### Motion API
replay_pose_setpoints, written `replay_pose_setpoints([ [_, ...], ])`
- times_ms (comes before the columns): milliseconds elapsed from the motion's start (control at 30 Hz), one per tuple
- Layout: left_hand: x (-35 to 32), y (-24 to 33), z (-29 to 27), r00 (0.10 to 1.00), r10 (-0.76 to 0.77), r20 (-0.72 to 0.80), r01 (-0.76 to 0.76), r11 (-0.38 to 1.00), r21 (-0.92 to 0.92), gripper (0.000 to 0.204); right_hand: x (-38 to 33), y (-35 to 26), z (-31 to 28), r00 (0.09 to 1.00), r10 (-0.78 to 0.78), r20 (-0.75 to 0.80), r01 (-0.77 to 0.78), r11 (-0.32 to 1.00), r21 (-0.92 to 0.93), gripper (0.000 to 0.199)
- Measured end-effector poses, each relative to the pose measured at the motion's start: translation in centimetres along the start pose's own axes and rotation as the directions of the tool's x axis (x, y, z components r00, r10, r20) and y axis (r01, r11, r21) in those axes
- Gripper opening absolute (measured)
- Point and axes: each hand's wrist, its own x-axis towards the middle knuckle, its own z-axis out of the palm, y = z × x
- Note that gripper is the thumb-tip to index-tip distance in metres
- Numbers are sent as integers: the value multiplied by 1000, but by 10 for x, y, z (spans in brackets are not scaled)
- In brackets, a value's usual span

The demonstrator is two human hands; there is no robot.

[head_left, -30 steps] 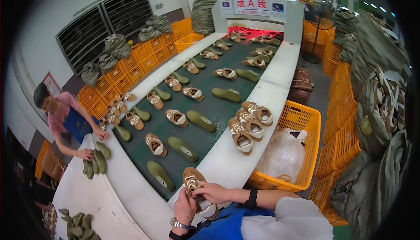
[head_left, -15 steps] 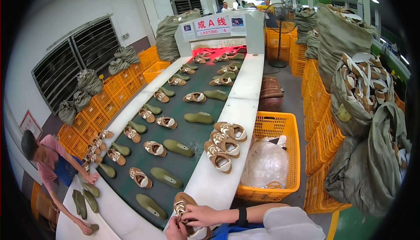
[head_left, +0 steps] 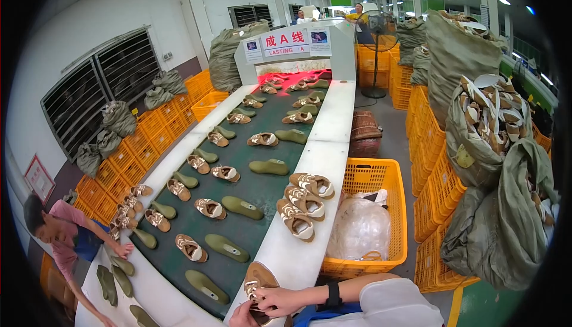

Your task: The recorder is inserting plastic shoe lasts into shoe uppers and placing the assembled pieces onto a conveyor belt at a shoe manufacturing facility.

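Note:
A brown sneaker (head_left: 258, 274) with white laces and trim rests on the white right-hand ledge, toe pointing away from me. My right hand (head_left: 279, 301), with a black band on its wrist, bends over the sneaker's laces with fingers pinched together. Close beside it, my left hand (head_left: 242, 315) is closed at the left side of the lacing, partly cut off by the lower edge. Both hands cover the sneaker's opening. Just beyond, several matching sneakers (head_left: 302, 206) stand in a row on the ledge.
A dark green conveyor belt (head_left: 179, 217) carries sneakers and green shoe lasts (head_left: 226, 248). At left, a co-worker (head_left: 71, 231) leans over the white side table (head_left: 173, 297), with more lasts near. An orange crate (head_left: 403, 219) holding plastic bags stands at right, near stuffed sacks (head_left: 488, 219).
My hands stay at the sneaker's laces while the fingers shift. The co-worker's reaching arm has moved lower, and another green last now lies near the lower edge. The whole view has tilted slightly.

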Motion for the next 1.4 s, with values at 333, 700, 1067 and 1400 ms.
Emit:
replay_pose_setpoints([
  [333,10,-3,4,978,-54,204,22,988,153,15,6,5,-7,989,60,-139,-49,995,84,17],
  [700,-19,-28,31,968,-142,209,162,984,-80,20,-12,15,0,906,234,-354,-203,971,123,20],
  [1067,29,4,12,906,418,-60,-406,902,148,24,2,-45,-26,950,191,-249,-216,973,-77,34],
  [1400,38,13,9,908,411,-87,-408,912,45,17,-4,-23,-9,871,40,-489,-111,987,-116,28],
])
